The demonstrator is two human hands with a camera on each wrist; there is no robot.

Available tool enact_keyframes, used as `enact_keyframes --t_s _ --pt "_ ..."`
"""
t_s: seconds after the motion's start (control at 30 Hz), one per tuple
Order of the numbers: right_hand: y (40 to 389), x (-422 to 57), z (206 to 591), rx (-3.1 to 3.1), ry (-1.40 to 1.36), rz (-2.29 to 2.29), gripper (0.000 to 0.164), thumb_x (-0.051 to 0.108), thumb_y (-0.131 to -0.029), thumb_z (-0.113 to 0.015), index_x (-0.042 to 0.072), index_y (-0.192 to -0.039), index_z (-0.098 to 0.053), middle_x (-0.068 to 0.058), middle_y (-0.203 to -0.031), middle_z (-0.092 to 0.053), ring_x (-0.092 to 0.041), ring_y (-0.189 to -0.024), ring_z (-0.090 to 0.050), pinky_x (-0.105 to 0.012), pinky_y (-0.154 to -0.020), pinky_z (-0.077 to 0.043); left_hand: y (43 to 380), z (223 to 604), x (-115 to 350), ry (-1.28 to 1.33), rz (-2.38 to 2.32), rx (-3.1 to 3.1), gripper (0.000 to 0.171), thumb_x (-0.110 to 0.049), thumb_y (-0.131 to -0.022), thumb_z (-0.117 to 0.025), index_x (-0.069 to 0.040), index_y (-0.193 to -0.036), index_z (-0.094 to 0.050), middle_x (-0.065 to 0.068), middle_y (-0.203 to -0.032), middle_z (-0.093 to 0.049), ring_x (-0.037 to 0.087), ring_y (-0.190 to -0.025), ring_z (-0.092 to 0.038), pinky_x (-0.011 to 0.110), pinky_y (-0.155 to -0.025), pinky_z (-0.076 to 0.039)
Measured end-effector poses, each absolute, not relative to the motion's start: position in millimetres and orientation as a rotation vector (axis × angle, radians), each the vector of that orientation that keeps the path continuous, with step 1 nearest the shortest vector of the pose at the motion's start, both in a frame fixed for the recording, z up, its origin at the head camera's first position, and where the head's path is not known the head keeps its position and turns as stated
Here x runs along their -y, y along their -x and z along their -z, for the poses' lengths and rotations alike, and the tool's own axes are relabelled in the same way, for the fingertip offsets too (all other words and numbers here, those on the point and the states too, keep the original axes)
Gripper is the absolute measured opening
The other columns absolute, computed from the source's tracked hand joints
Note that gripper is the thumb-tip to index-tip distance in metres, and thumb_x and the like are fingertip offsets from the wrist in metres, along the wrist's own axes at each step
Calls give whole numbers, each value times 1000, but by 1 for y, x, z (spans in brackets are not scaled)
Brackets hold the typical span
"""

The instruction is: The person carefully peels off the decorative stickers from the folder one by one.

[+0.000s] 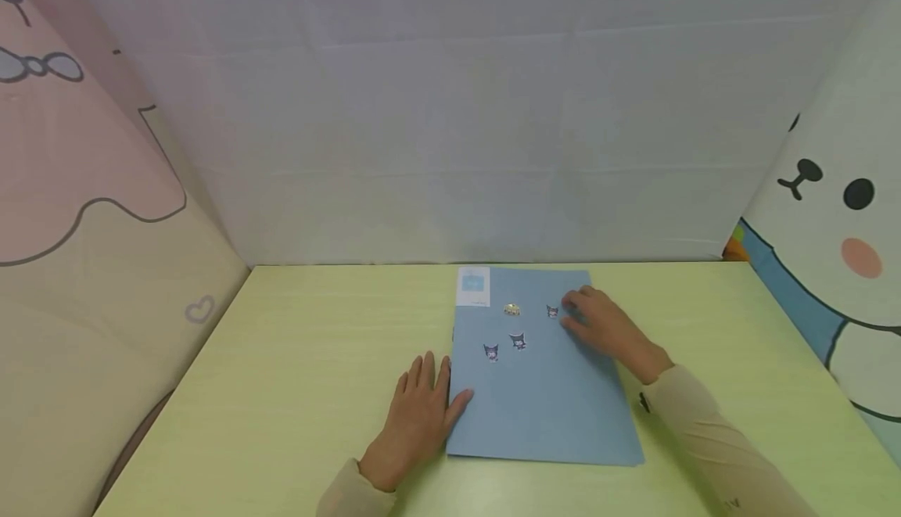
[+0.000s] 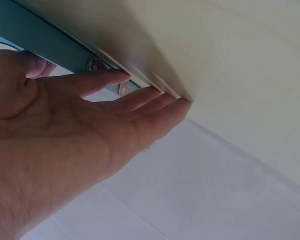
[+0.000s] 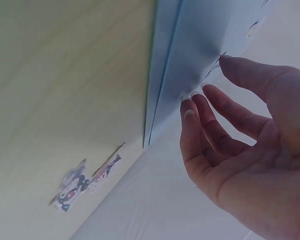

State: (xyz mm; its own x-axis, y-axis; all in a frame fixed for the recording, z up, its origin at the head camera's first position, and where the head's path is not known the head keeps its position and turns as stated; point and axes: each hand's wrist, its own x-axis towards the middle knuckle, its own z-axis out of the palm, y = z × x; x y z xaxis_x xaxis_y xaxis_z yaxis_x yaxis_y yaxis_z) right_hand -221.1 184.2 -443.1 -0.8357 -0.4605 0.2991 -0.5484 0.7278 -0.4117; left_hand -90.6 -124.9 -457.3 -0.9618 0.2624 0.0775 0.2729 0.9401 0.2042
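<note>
A light blue folder (image 1: 535, 415) lies on the table with several small cartoon stickers on its cover. My right hand (image 1: 598, 321) is at its upper right, fingertips down at the cover and loosely bent. The dark-eared sticker (image 1: 552, 311) is just left of those fingers; in the right wrist view my thumb tip is right at a sticker (image 3: 214, 67). My left hand (image 1: 418, 415) rests flat along the folder's left edge, its thumb over the cover and the other fingers on the table. In the left wrist view those fingers (image 2: 160, 107) are straight.
A white label (image 1: 474, 287) marks the folder's upper left corner. Two cut-out stickers (image 3: 72, 190) are on the table right of the folder, mostly hidden by my right sleeve (image 1: 693, 415) in the head view. A pale curtain (image 1: 450, 149) hangs behind the yellow table (image 1: 317, 345).
</note>
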Motion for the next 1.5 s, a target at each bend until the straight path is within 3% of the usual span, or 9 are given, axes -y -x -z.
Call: enact_keyframes --t_s 0.67,1.23,1.5 --pt "225 -172 446 2745 -855 -705 15 -1 -89 -75 -4 -101 -67 -12 -92 -61 -27 -83 -58 -48 -78 -52 92 460 124 455 267 3007 64 -48 -108 -45 6 -141 -55 33 -143 -50 49 -134 -48 60 -104 -43" --pt "229 -168 448 2766 -823 -772 14 -4 -91 -72 -5 -103 -65 -12 -94 -63 -31 -90 -63 -49 -83 -54 91 456 123 419 254 3054 64 -47 -106 -49 5 -143 -54 32 -146 -49 46 -137 -46 58 -106 -42" --pt "229 -165 447 2749 -781 -774 11 -9 -89 -73 -3 -95 -67 -10 -87 -62 -28 -83 -62 -47 -78 -55 90 456 124 424 232 3032 63 -46 -106 -51 6 -141 -56 32 -144 -51 46 -135 -48 57 -105 -44"
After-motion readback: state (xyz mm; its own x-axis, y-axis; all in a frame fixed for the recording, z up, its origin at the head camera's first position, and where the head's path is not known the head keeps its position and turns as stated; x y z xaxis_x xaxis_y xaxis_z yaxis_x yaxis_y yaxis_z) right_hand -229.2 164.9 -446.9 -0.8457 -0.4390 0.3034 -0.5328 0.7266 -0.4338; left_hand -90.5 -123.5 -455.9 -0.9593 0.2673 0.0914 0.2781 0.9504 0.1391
